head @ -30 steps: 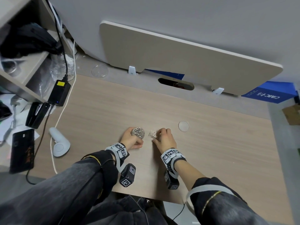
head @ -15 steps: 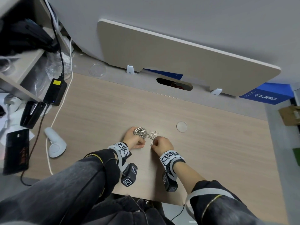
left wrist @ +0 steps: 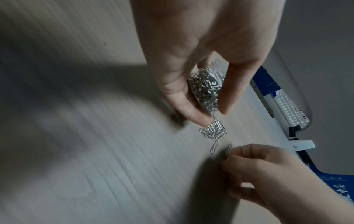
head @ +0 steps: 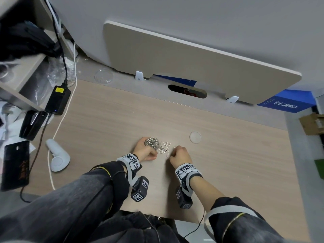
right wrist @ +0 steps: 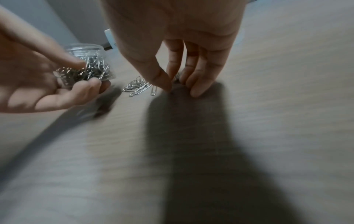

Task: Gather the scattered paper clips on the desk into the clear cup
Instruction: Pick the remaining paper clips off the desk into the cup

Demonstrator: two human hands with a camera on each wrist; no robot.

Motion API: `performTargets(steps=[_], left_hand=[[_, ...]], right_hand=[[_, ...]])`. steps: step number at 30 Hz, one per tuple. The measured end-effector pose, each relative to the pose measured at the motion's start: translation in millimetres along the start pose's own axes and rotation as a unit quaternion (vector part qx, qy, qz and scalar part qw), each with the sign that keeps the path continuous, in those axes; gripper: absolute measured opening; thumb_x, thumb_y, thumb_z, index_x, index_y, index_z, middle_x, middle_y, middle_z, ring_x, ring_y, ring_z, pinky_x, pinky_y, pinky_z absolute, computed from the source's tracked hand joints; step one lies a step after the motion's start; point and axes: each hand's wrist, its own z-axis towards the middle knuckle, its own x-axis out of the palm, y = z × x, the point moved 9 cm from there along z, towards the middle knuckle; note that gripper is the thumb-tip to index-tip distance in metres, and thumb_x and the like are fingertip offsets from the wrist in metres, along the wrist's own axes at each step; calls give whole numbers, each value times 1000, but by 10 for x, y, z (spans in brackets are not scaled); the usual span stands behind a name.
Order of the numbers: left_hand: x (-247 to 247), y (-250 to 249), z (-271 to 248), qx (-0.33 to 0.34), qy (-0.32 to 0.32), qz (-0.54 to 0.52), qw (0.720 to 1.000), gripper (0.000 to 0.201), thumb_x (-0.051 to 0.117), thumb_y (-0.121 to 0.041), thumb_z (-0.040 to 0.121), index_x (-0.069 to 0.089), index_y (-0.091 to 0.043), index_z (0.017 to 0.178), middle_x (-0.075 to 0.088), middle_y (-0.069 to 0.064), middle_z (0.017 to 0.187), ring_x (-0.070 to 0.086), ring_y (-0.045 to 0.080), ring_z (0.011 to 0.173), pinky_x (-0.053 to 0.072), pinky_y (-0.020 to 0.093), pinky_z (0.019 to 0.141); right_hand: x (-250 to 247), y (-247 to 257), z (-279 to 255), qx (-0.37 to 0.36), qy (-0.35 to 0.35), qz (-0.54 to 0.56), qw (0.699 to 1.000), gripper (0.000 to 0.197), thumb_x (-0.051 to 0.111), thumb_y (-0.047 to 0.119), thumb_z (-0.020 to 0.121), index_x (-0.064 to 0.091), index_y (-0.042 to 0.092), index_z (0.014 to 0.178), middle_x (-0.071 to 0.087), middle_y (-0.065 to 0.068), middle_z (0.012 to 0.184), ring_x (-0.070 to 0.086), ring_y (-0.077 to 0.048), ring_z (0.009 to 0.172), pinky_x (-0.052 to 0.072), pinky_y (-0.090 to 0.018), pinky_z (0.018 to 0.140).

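Observation:
My left hand [head: 145, 152] grips the clear cup [head: 151, 142], which is tilted and packed with silver paper clips. The cup [left wrist: 206, 87] sits between thumb and fingers in the left wrist view. A small pile of loose paper clips [head: 164, 148] lies on the desk just right of the cup; it shows too in the wrist views as paper clips [left wrist: 214, 130] and paper clips [right wrist: 138, 87]. My right hand [head: 178, 153] is just right of the pile, fingertips down on the desk. Its thumb and forefinger [right wrist: 173, 82] pinch a single clip.
A round clear lid [head: 195, 137] lies on the desk to the right of my hands. At the left are a white controller [head: 57, 153], a black power adapter [head: 57, 99] with cables, and a black box [head: 15, 163]. A beige divider board [head: 192, 58] stands behind the desk.
My right hand has drawn back to the right, away from the cup, uncovering the loose pile. The left hand keeps holding the cup in the same place.

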Motion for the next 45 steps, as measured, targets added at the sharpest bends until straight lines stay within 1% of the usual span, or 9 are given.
performTargets(steps=[3,8,16,20,23,30,34,40,45], left_hand=[[-18,18,-1,-2,-5,1,1000,58,54,26,68,51,-17,106,62,11,79,61,25,63,58,35,62],[-37,1,-21,-2,-9,4,1000,57,52,27,70,50,-17,105,60,8,77,57,22,60,57,31,57],[-29,30,-55,-1,-3,8,1000,57,52,26,70,50,-17,107,61,10,79,60,24,62,58,34,61],[-74,50,-49,-1,-6,-1,1000,54,52,26,70,52,-20,98,62,9,79,60,24,64,57,37,67],[-88,58,-53,1,-6,-8,1000,54,52,26,70,52,-21,95,62,9,79,59,24,65,56,38,70],[-106,88,-57,0,-6,-9,1000,54,52,25,70,52,-22,96,62,10,81,60,25,65,57,36,66],[-155,67,-46,-2,-12,-15,1000,55,52,26,70,52,-22,96,62,10,81,60,25,64,57,36,65],[-201,41,-33,-7,-21,-15,1000,58,53,25,70,51,-18,108,63,10,81,61,24,64,57,32,58],[-216,40,-13,-9,-24,-14,1000,58,53,25,69,52,-18,108,63,10,82,62,25,65,57,32,58]], right_hand=[[-112,-3,46,4,-44,69,997,11,51,9,79,55,18,84,58,-10,104,61,-32,94,49,-34,79],[-216,-289,67,78,-76,95,989,16,51,13,85,56,6,99,61,-15,105,61,-35,97,46,-34,76],[18,172,48,-57,4,69,996,30,50,9,79,58,19,106,60,-7,109,61,-27,100,50,-34,86],[-57,111,9,-47,-23,18,998,19,55,19,80,58,22,99,60,-2,107,61,-25,99,48,-31,81],[9,25,-44,-21,2,-43,999,16,59,31,80,63,23,93,65,-1,105,63,-24,101,45,-28,78],[79,338,-8,-102,28,3,994,13,56,18,81,64,22,90,66,0,101,62,-23,98,47,-28,78],[-91,328,50,-140,-24,-5,990,24,55,12,80,57,22,102,56,-1,109,59,-25,98,49,-33,76],[-33,371,128,-216,38,-142,965,71,74,33,74,37,28,135,40,-3,123,49,-25,112,50,-38,84],[-14,535,211,-229,43,-140,962,67,76,33,74,44,27,133,42,-4,121,49,-25,111,50,-39,85]])
